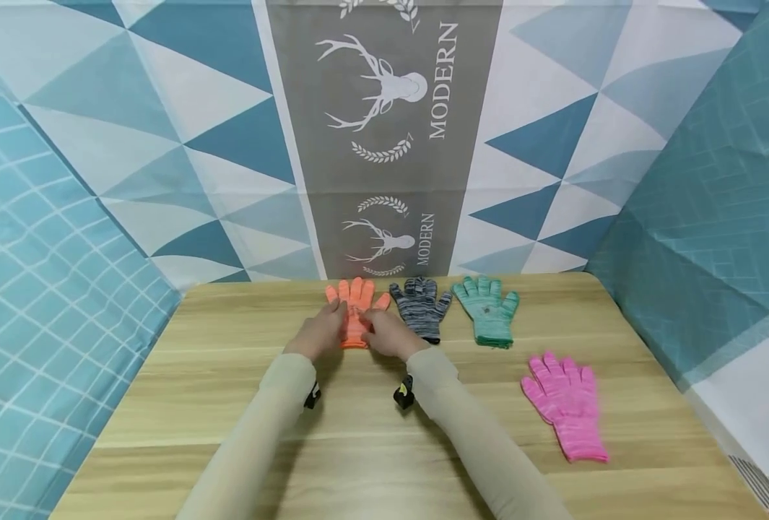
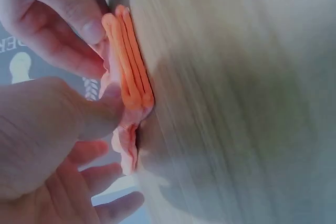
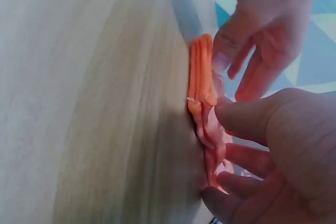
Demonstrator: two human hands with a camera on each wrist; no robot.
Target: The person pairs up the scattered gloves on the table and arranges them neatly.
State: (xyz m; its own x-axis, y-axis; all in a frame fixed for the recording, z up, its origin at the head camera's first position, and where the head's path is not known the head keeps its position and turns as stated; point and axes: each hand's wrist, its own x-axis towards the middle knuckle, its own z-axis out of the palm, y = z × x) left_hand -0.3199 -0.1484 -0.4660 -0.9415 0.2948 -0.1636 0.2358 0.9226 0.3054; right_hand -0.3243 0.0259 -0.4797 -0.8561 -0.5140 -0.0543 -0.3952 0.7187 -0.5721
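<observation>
An orange knit glove lies on the table with its fingers toward the back wall and its cuff toward the person. Seen from the side in the wrist views, the orange cuff shows several thick layers stacked flat. My left hand is at the glove's left side, its thumb touching the glove near the cuff and its other fingers loosely extended. At the right side, my right hand touches the glove with thumb and fingertips. Both hands stay low, near the tabletop.
Right of the orange glove lie a dark grey glove and a green glove in a row. A pink glove rests nearer, at the right. The wooden table meets a patterned cloth wall at the back.
</observation>
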